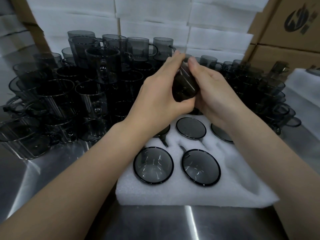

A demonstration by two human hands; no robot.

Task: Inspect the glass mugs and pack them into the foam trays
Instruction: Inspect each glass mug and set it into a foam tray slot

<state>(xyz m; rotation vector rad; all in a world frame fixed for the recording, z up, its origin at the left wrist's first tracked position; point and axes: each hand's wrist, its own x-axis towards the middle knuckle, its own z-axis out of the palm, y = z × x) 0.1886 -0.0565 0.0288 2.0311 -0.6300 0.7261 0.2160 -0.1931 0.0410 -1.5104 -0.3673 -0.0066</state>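
A brushed steel table (173, 222) fills the bottom of the frame. On it, lower centre, lies a soft white foam tray (242, 193) with round pockets. Five smoky glass mugs sit in it: two nearest (153, 165) (201, 167), one behind (191, 128), and two partly hidden under the forearms. Bare foam borders the tray's right edge. Above the far pockets, the left hand (161, 96) and right hand (213, 94) cup a tilted dark mug (184, 85) between curled fingers. Behind crowd loose mugs (69, 94), too many to count, then stacked foam sheets (155, 18) and cardboard boxes (285, 32).
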